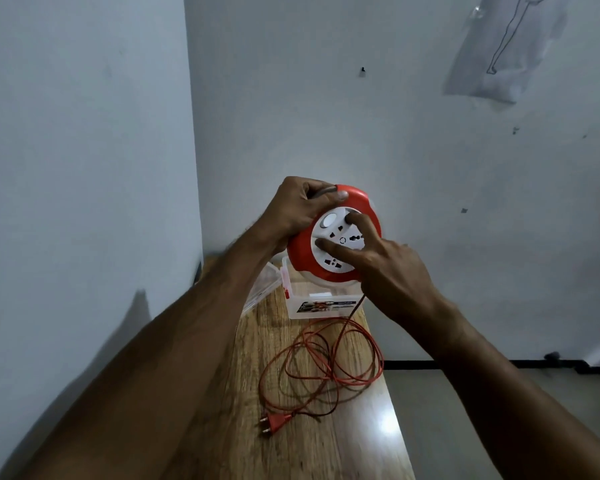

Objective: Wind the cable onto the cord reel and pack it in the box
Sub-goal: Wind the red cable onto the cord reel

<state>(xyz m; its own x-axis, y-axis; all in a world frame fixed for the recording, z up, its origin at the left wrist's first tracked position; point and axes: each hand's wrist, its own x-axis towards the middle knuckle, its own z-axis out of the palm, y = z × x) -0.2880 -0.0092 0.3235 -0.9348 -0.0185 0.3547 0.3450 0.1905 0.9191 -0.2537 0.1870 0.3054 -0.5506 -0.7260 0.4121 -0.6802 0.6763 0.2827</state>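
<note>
A round orange cord reel (302, 252) with a white socket face is held up in the air above the table. My left hand (293, 211) grips its upper left rim. Two fingers of my right hand (392, 271) rest in the finger holes of the white face. An orange cable (321, 362) drops from the reel's lower edge and lies in loose loops on the wooden table (326, 452). Its orange plug (274, 421) rests near the table's middle. The clear plastic box (319, 308) stands open behind the loops, under the reel.
The box's clear lid (260, 284) lies tilted to the left of the box, near the wall. The narrow table runs along a grey wall on the left and ends at a wall behind. To the right is bare floor (499, 427).
</note>
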